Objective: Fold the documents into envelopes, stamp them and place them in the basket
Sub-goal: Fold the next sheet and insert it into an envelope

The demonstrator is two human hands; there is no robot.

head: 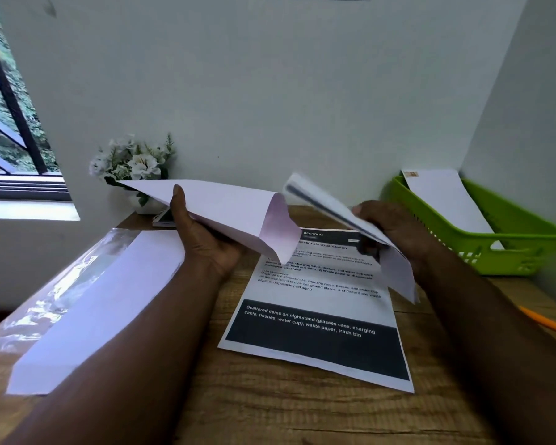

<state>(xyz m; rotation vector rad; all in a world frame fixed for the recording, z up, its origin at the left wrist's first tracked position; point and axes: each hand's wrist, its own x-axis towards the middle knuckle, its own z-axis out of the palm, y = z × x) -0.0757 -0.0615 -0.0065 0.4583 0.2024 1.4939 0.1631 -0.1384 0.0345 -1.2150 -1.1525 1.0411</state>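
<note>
Left hand (203, 232) grips a long white paper envelope (219, 207) from underneath, thumb over the near edge, held level above the wooden counter (270, 409) with its open mouth turned right toward the other hand. Probably held up like that so the mouth gapes and a sheet can slide straight in. Flap hangs down at the mouth end.

Right hand (395, 229) pinches a folded white printed document (341, 213), blurred, with its leading end aimed at the envelope mouth and just beside it; not inserted yet as far as I can tell. Hands are apart, each clamped on its own paper.

Flat on the counter below both hands: an unfolded printed sheet with a dark banner (318, 316), likely next in line for folding. Left of it, under the left forearm, a stack of white envelopes in a clear plastic wrapper (87, 300), kept near as the supply.

Lime-green plastic basket (495, 239) sits at the right rear corner, well apart from the hands, already holding one white stamped envelope (446, 200) leaning in it, stamp at the top corner. So one is done, and the current one is at the stuffing step.

Orange pencil (546, 322) at the right edge. White artificial flowers in a pot (132, 162) at the back left by the wall. Small spiral-bound item behind the left hand, mostly hidden.
</note>
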